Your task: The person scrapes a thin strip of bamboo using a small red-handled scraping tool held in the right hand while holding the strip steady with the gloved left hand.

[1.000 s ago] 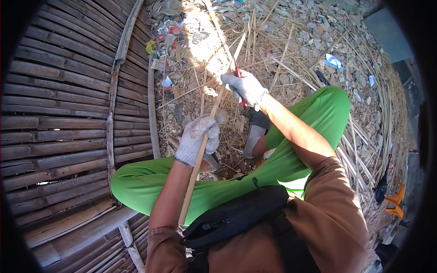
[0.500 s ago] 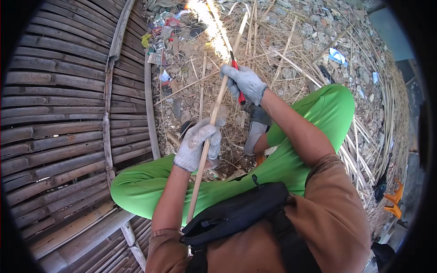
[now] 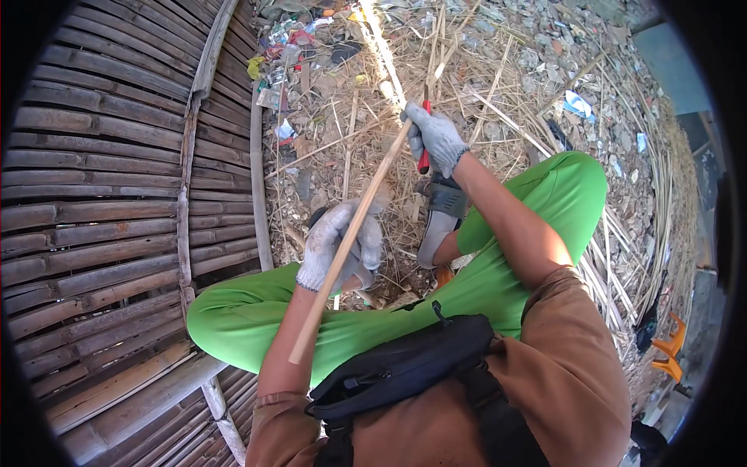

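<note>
**Bamboo strip [image 3: 352,240] aslant before you**

Right of the slatted panel [image 3: 101,167], above your green trousers [image 3: 241,313], it crosses your left forearm [image 3: 280,344]. Your left hand [image 3: 324,240] lies loosely spread beneath; your right hand [image 3: 437,140] grips its upper end plus a red-handled tool [image 3: 424,162].

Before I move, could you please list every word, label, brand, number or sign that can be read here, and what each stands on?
No text can be read in this view.
Bamboo strip and red-handled tool at the right hand: no lettering visible.
Black pouch: any marking is too small to read.
Blue-and-white scrap and colourful litter: too small and blurred to tell whether they are printed.
</note>
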Motion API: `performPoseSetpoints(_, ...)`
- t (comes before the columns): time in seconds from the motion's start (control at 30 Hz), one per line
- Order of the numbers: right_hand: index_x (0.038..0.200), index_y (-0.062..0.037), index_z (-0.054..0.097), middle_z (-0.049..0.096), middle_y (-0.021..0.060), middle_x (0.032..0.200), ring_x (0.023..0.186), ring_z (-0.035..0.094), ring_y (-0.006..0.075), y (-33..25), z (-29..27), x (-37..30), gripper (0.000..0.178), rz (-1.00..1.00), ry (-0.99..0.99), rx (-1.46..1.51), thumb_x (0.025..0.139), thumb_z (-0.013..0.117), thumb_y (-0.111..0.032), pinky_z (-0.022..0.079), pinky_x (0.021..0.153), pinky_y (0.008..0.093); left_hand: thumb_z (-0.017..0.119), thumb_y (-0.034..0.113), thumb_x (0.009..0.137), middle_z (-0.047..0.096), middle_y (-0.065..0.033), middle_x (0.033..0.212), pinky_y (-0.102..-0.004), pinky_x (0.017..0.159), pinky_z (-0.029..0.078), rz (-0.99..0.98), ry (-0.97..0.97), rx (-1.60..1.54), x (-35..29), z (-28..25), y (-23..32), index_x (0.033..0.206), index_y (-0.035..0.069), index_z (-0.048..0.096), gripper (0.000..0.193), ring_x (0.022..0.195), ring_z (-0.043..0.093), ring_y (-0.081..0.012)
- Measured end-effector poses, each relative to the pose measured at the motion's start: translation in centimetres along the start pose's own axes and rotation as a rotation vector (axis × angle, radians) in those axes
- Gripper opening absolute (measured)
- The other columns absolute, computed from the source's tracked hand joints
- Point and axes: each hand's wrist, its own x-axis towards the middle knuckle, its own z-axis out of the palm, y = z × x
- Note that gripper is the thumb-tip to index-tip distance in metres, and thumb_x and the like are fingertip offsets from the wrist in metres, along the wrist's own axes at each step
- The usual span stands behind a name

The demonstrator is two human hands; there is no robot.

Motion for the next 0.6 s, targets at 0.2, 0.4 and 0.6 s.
performPoseSetpoints(0.2,0.1,-0.0123,0.063,0.057,-0.0019,0.074,0.055,0.054,0.0109,4.4,2.3,-1.0,0.035,0.196,-0.066,0.364,0.106,0.068,-0.047,0.047,0.049,0.0299,0.075,0.011,0.096,0.067,-0.015,0.128,-0.0382,0.094,0.062,0.434,0.319,0.41,1.6,-0.3,-1.3,0.154,-0.001,0.047,0.065,0.104,0.073,-0.0237)
performPoseSetpoints(0.4,0.098,-0.0099,0.064,0.062,0.0014,0.072,0.052,0.057,0.0127,5.0,4.0,-3.1,0.05,0.22,-0.248,-0.05,0.104,0.065,-0.059,0.048,0.048,0.0312,0.057,0.021,0.11,0.061,-0.0071,0.09,-0.0492,0.107,0.053,1.041,0.205,0.344,1.6,1.1,-0.3,0.146,-0.003,0.052,0.044,0.084,0.063,-0.0222)
performPoseSetpoints(0.6,0.112,0.0,0.069,0.075,0.0222,0.089,0.075,0.073,0.0422,4.4,2.2,-4.1,0.06,-0.281,-0.224,-0.98,0.103,0.058,-0.058,0.058,0.072,0.0522,0.057,0.02,0.108,0.042,0.0022,0.068,-0.0403,0.081,0.053,1.077,0.248,0.308,2.5,0.4,-0.8,0.133,-0.003,0.062,0.035,0.064,0.045,-0.0146)
